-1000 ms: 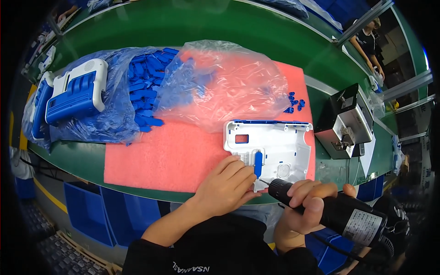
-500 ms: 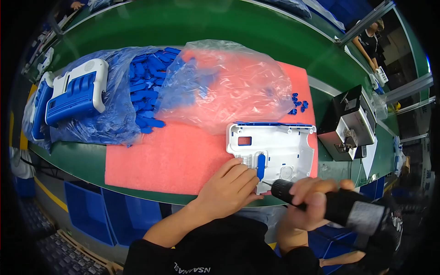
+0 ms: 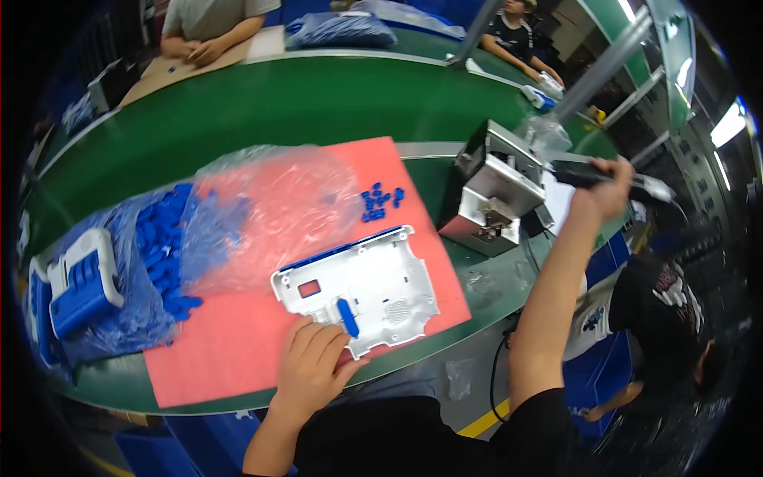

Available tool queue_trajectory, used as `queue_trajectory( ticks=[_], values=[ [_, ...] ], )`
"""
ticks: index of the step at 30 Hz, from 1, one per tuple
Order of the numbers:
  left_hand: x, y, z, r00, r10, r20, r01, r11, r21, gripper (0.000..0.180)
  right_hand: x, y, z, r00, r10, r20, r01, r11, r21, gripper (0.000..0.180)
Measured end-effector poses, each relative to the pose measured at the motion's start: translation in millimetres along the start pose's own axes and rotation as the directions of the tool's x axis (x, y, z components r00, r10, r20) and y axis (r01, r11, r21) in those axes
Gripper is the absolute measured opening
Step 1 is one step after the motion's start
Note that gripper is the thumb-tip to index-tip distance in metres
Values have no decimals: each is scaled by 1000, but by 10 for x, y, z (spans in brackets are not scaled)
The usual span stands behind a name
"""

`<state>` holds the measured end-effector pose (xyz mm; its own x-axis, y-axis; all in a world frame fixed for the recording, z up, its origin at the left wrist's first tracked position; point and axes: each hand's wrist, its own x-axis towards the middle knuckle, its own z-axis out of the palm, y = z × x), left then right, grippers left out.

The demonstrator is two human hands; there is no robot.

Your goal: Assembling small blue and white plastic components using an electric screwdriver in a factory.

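A white plastic housing shell with its inside facing up lies on a pink foam sheet. An elongated blue plastic piece sits inside it, near its close edge. My left hand grips the shell's near left edge, fingers over the rim beside that piece. Far to the right, my arm stretched out, my right hand is wrapped round a black electric screwdriver. The tool is beyond the metal-and-black box-shaped machine, pointing left; its tip is hard to make out.
Left on the bench, blue-and-white housings rest on plastic beside many blue pieces. A clear plastic bag covers the foam's middle; small blue parts lie near its right edge. Other people are across the bench and at right.
My right hand has lifted the screwdriver away from the shell and carried it far right, past the machine. My left hand stays on the shell. The view has turned rightward.
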<state>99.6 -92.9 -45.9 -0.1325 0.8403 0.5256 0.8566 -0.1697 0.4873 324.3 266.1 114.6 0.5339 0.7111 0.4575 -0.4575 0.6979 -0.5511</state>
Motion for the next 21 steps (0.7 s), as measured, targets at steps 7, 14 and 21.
queue_trajectory(
  ticks=[7, 14, 21],
  values=[
    [49, 25, 23, 1000, 4, -17, -4, 1000, 14, 36, -224, -297, -117, 945, -257, 203, 250, 967, 56, 31],
    [80, 28, 10, 999, 27, -23, -27, 1000, 2, 36, -952, -151, -63, 918, 20, 395, 138, 920, -366, 23],
    [43, 2, 9, 1000, -10, -17, 10, 1000, 3, 36, -1376, -451, -203, 879, 151, 453, -28, 964, -265, 33]
  ],
)
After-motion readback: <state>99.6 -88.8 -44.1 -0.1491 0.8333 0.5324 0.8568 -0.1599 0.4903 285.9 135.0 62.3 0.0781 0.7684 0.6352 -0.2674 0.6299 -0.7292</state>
